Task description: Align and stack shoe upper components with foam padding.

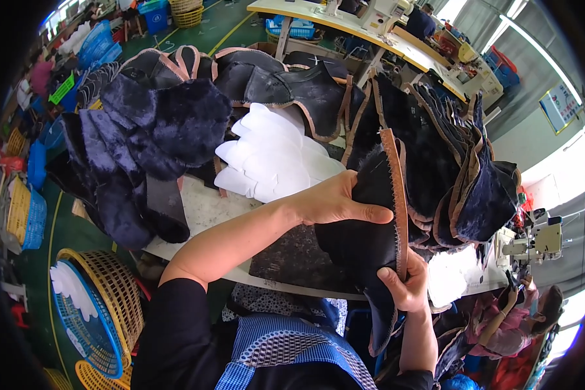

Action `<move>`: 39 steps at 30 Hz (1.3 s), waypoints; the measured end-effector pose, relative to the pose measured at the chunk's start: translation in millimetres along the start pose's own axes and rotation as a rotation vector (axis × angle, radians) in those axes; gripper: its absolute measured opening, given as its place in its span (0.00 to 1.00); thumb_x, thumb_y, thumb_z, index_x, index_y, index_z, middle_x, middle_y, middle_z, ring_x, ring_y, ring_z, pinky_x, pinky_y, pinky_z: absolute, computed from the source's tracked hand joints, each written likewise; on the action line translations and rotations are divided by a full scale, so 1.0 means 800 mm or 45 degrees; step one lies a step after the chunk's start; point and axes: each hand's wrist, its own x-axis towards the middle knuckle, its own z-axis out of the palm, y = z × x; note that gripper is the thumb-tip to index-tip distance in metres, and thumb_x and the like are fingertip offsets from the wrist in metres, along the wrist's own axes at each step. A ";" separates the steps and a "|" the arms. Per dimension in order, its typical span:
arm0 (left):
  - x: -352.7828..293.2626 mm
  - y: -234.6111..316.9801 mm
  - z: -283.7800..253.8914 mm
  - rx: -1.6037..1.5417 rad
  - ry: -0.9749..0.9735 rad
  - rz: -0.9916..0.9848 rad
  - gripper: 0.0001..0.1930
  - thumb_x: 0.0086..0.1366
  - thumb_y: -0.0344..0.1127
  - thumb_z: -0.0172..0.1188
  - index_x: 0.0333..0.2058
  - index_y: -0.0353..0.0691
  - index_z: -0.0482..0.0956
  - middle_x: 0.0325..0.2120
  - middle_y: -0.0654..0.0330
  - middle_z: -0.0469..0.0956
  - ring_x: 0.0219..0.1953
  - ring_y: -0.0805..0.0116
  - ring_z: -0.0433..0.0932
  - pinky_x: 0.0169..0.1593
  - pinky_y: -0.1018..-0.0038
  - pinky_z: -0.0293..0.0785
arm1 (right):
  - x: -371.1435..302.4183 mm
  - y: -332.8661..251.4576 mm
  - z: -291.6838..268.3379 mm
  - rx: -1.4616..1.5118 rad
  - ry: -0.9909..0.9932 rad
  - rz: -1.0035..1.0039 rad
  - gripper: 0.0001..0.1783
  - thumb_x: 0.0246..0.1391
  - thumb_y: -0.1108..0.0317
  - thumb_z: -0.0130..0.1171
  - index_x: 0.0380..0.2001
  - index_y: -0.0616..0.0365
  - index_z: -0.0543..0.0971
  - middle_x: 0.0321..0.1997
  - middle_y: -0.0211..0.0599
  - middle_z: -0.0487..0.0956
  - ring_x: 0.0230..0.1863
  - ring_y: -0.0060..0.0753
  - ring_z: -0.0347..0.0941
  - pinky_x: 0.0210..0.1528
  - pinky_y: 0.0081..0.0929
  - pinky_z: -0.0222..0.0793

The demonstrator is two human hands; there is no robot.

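A black boot upper with a brown, stitched-looking edge is held between my two hands above the front of the worktable. My left hand grips its upper part, thumb across the face and fingers hidden behind. Lower down, my right hand pinches the brown edge, and the piece hangs below the table edge there. Just beyond my left hand lies a fanned pile of white leaf-shaped pieces. A dark flat sheet rests under my left forearm.
Dark furry pieces heap up at left. Black brown-edged uppers lie behind, and more stand stacked at right. A woven basket sits on the floor at lower left. A sewing machine and a co-worker are at right.
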 end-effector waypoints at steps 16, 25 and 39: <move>-0.055 0.098 -0.103 0.177 0.224 -0.007 0.43 0.76 0.70 0.26 0.51 0.33 0.76 0.29 0.57 0.80 0.38 0.64 0.79 0.53 0.68 0.72 | 0.047 -0.006 0.131 -0.856 -0.284 -0.814 0.09 0.46 0.63 0.60 0.30 0.54 0.75 0.33 0.30 0.70 0.37 0.33 0.70 0.36 0.28 0.68; -0.089 -0.035 -0.062 1.634 -0.389 -0.105 0.24 0.65 0.46 0.67 0.54 0.36 0.79 0.50 0.49 0.79 0.56 0.50 0.76 0.61 0.62 0.72 | 0.001 0.025 0.140 -0.470 -0.306 -0.456 0.28 0.45 0.49 0.74 0.40 0.61 0.79 0.40 0.40 0.78 0.45 0.42 0.77 0.49 0.36 0.73; -0.115 -0.094 -0.034 1.404 -0.144 0.162 0.09 0.62 0.37 0.69 0.30 0.40 0.80 0.25 0.59 0.81 0.29 0.58 0.82 0.32 0.64 0.77 | -0.022 0.032 0.043 -0.964 -0.288 -0.029 0.15 0.43 0.72 0.73 0.30 0.58 0.75 0.32 0.38 0.79 0.36 0.41 0.79 0.38 0.38 0.74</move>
